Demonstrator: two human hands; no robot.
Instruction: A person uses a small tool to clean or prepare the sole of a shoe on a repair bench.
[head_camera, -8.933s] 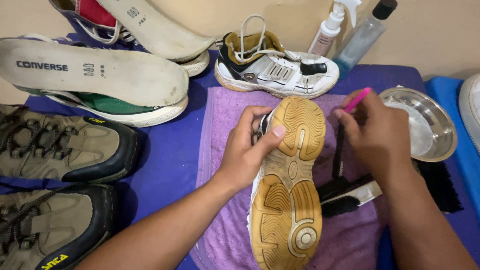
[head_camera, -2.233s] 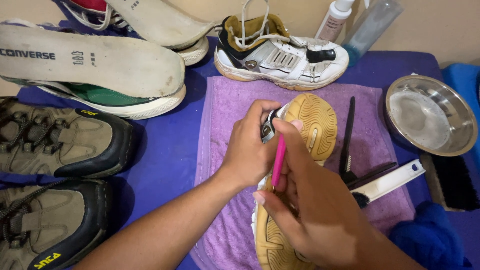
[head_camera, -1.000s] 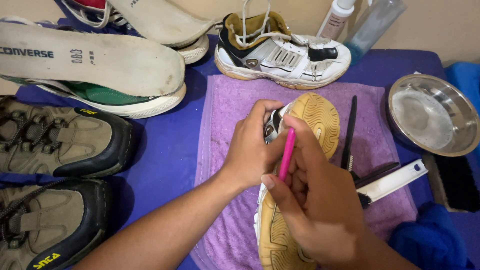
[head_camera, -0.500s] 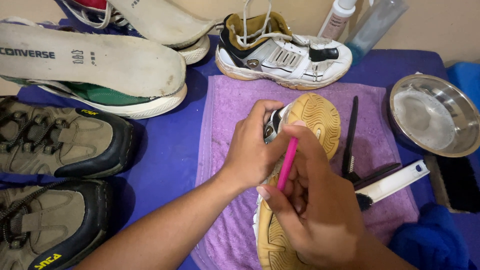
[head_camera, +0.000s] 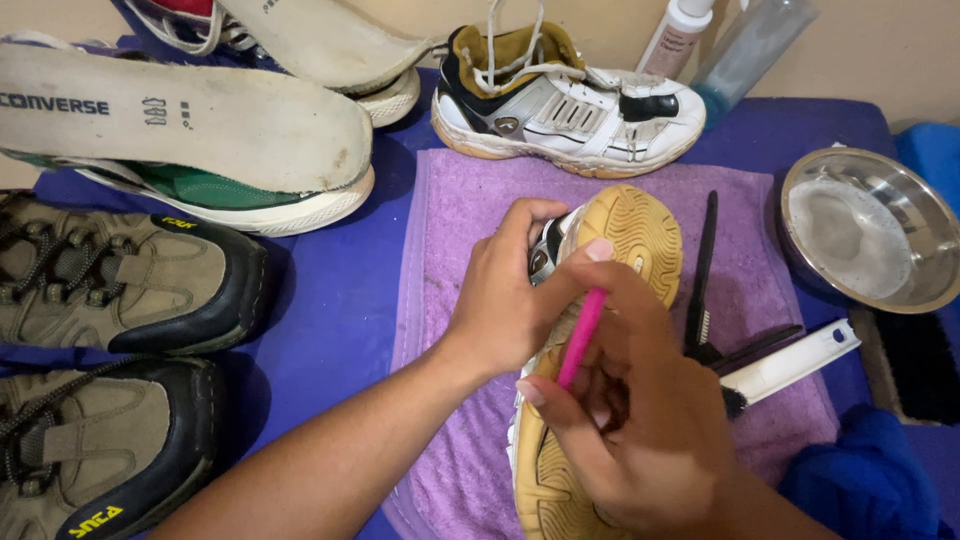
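My left hand (head_camera: 515, 300) grips a white sports shoe (head_camera: 630, 225) turned on its side, tan sole facing right, over a purple towel (head_camera: 460, 210). My right hand (head_camera: 640, 430) holds a pink-handled brush (head_camera: 580, 335) against the shoe's side near the toe, just below my left fingers. The brush head is hidden behind my fingers. The matching white shoe (head_camera: 570, 105) stands upright at the towel's far edge.
A steel bowl of soapy water (head_camera: 865, 230) sits at right. Black and white brushes (head_camera: 740, 340) lie on the towel's right side. Two bottles (head_camera: 715, 45) stand at the back, brown boots (head_camera: 110, 280) and a green shoe with an insole (head_camera: 190, 130) at left, blue cloth (head_camera: 860, 480) at lower right.
My right hand brought the pink brush from beside the bowl to the shoe's side. In the last second it slid a little down along the shoe; my left hand kept its hold.
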